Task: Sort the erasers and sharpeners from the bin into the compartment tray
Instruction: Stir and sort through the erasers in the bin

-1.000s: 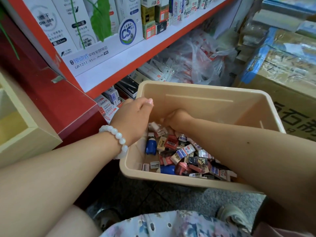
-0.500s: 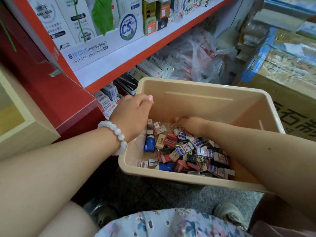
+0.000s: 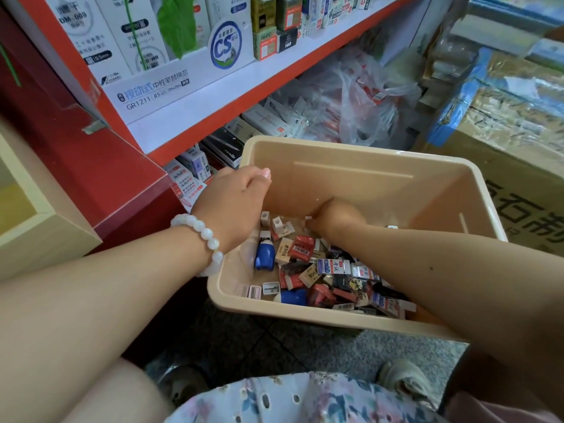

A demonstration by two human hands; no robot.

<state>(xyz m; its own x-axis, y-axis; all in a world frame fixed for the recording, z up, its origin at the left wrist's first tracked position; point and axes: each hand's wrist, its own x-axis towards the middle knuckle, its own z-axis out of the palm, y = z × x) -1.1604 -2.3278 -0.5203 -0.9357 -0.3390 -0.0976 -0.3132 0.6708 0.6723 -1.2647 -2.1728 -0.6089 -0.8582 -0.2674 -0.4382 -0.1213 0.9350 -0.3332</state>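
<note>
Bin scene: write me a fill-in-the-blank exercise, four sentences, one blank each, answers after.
1. The left hand grips the ____ of the beige bin.
2. The right hand reaches ____ the bin, down among the erasers.
3. A bracelet of white beads sits on the ____ wrist.
4. The sharpener lying near the bin's left wall is white and ____.

Answers: rim; into; left; blue

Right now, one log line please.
left hand: gripping bin rim | right hand: in erasers, grasp unclear | tray: unseen
</note>
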